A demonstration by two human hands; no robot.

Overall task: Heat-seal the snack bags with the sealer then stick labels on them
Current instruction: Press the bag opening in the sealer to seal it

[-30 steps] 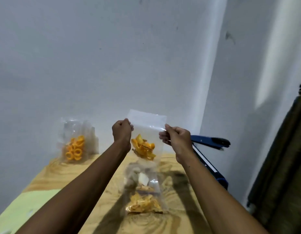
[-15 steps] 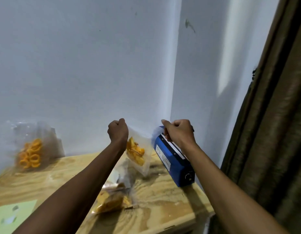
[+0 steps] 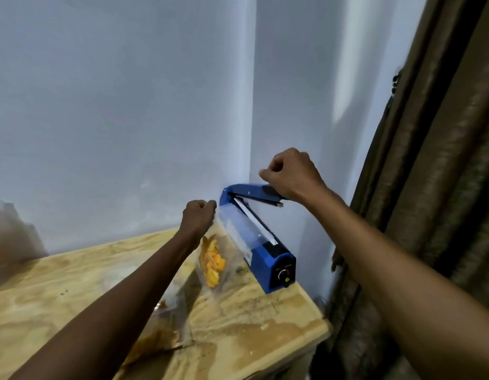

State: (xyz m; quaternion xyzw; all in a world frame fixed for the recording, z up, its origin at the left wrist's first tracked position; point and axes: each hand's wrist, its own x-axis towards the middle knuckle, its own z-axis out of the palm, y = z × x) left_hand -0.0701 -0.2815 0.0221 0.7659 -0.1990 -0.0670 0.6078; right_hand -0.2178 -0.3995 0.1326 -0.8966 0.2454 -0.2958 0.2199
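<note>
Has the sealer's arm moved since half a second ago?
Yes. The sealer arm, gripped by the right hand, now stands lifted off the blue base; earlier it lay closed.

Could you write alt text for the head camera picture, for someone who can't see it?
A person's right hand grips the raised arm of a blue sealer while the left hand holds a clear snack bag with its top laid over the sealing strip. The sealer stands on a wooden table in a white corner, more bags lying nearer.

Blurred clear plastic bag (image 3: 10, 237) cut off at left edge, contents unreadable. Left forearm hides most of second clear snack bag (image 3: 161, 333) on wooden table (image 3: 254, 325).
</note>
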